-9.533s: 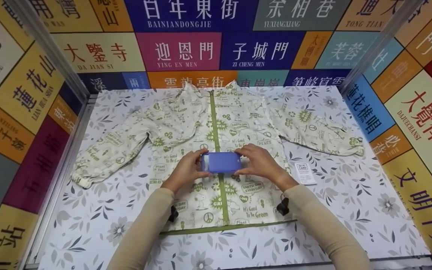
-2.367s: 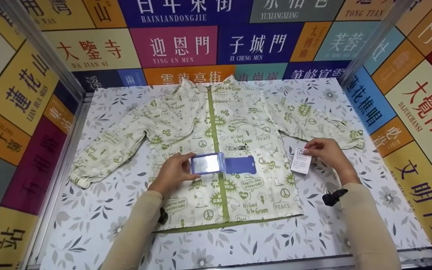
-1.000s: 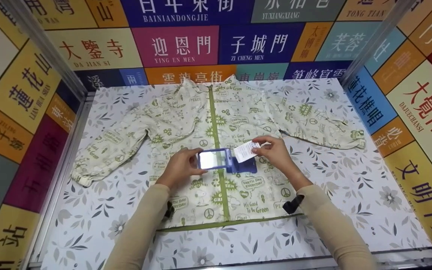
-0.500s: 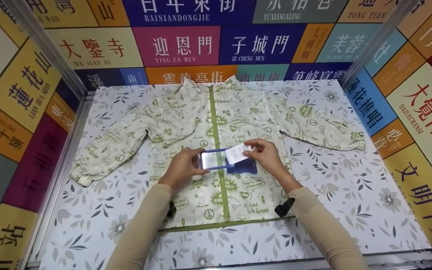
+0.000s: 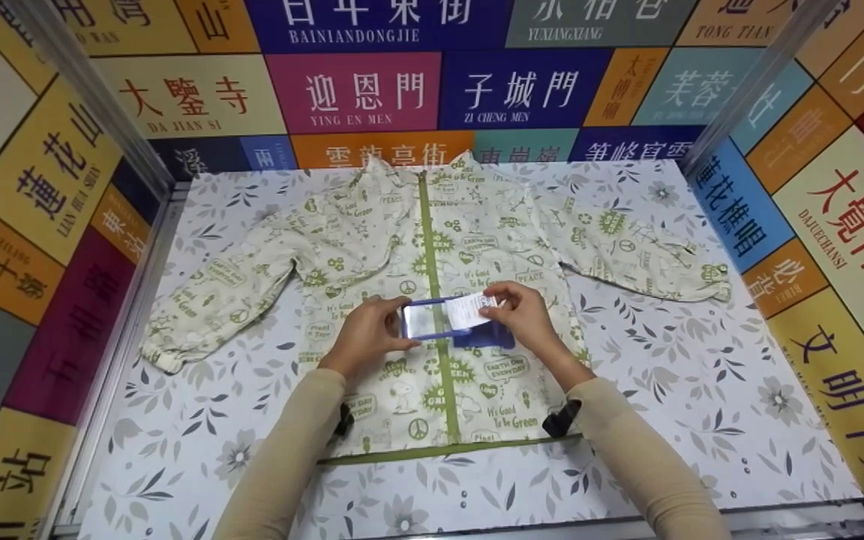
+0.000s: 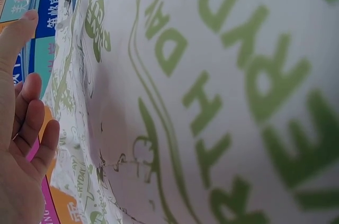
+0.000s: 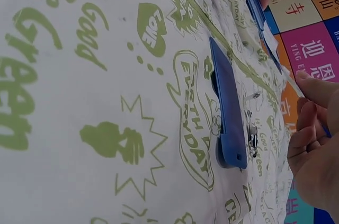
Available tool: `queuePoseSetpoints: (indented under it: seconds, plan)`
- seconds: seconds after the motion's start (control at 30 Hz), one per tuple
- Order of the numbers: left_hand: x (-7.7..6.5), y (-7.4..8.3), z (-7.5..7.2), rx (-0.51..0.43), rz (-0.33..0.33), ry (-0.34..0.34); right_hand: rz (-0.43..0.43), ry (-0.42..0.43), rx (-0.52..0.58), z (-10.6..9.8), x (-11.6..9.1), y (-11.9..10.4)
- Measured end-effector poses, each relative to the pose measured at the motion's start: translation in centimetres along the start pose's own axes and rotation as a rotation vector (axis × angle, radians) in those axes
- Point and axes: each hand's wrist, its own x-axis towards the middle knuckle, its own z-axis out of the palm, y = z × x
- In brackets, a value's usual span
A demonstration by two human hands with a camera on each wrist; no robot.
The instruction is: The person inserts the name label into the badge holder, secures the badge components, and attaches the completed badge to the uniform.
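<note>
White card [image 5: 466, 310], pinched by the right hand [image 5: 526, 315], has shifted farther across the blue case [image 5: 420, 321] the left hand [image 5: 364, 331] grips; jacket [image 5: 511, 401] reads "LOVE".

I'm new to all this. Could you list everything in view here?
Jacket: 1, off-white with green print, spread in the centre
Frame: 1, blue with clear window, above jacket
Flat cover: 1, blue, on jacket
Card: 1, white, by the frame's end
Small item: 1, metallic, beside cover
Table: 1, floral white, beneath jacket
Wall panels: many, multicoloured, back and sides
Metal posts: 2, grey, back corners
Sleeves: 2, beige, on arms
Left hand: 1, bare, holding frame
Right hand: 1, bare, pinching card
</note>
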Motion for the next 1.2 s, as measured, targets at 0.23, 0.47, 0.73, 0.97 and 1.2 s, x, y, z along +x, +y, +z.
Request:
queuePoseSetpoints:
  seconds: [0.23,0.47,0.73,0.97,1.2]
  plan:
    - [0.0,0.1,0.1,0.015,-0.001,0.01,0.001,-0.003,-0.001,0.5,0.7,2.0]
    - [0.1,0.4,0.2,0.01,-0.033,-0.009,0.008,0.018,-0.029,1.2,1.0,3.8]
    - [0.3,0.5,0.4,-0.009,-0.029,-0.02,-0.001,0.04,-0.048,1.8,0.7,3.8]
    - [0.3,0.8,0.5,0.008,-0.026,-0.032,-0.025,0.045,-0.058,2.5,0.9,3.7]
    - [0.5,1.1,0.5,-0.035,-0.044,-0.024,-0.062,0.049,-0.051,2.9,0.7,3.7]
